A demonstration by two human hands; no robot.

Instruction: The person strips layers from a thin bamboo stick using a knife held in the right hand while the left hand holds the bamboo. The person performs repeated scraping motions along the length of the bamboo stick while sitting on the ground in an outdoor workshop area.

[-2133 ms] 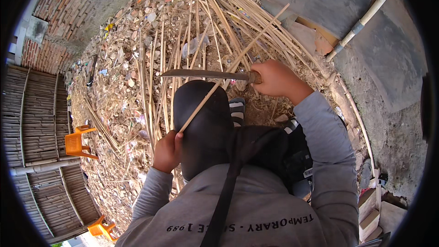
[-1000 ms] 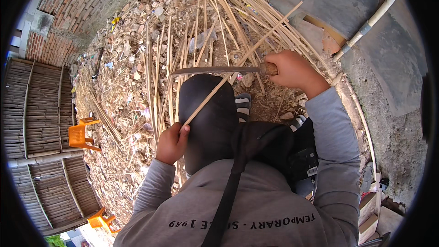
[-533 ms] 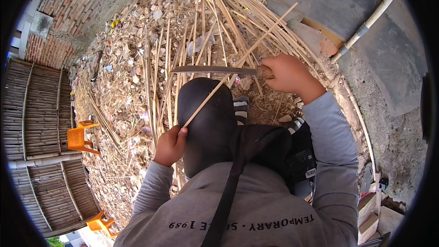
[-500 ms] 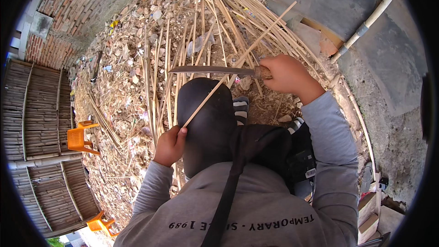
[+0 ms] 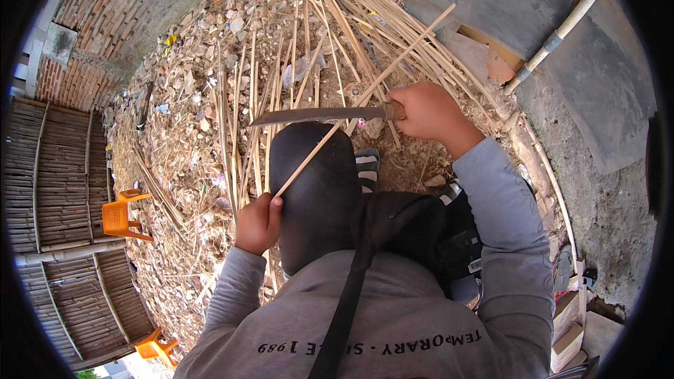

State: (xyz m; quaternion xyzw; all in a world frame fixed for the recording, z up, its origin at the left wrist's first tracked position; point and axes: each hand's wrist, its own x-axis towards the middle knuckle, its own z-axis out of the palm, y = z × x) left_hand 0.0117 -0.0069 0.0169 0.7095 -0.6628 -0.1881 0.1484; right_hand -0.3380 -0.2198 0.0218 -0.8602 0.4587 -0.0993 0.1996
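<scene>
My left hand (image 5: 258, 223) is closed round the near end of a long thin bamboo strip (image 5: 309, 158). The strip slants up and away to the right, passing over my dark-clad left knee (image 5: 312, 144). In my right hand (image 5: 428, 114) is the wooden handle of a long machete (image 5: 330, 115). Its dark blade lies roughly level, pointing left, and crosses the strip just past my knee. Whether the edge bites into the strip I cannot tell.
Many split bamboo strips (image 5: 354, 10) lie fanned out ahead on littered ground (image 5: 186, 109). Orange plastic chairs (image 5: 123, 217) stand at the left beside a slatted bamboo panel (image 5: 60, 168). A brick wall (image 5: 112, 10) rises far left; a pale pipe (image 5: 558, 35) leans at the right.
My right hand and the machete have shifted slightly left and toward me along the strip. My left hand keeps its hold, almost unmoved.
</scene>
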